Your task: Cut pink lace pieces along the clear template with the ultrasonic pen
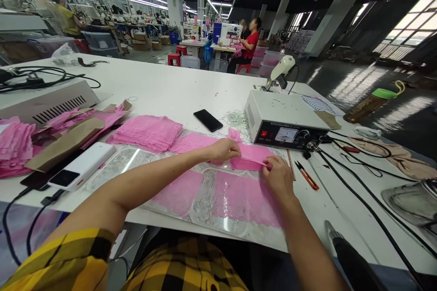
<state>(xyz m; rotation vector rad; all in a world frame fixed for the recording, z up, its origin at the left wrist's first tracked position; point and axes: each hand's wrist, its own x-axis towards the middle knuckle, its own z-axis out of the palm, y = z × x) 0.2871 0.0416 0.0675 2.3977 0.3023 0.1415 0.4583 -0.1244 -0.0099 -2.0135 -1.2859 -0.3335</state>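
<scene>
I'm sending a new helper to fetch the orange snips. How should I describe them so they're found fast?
On the white table, find the pale box with a dial on its dark front. Just in front, to the right of the person's right hand, lie the snips. Their orange handle and dark blades set them apart from the thin brown stick nearby.

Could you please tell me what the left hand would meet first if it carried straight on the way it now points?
The left hand would first meet the pink cloth just ahead of it; beyond that, probably the grey box, though depth and height are unclear.
</scene>
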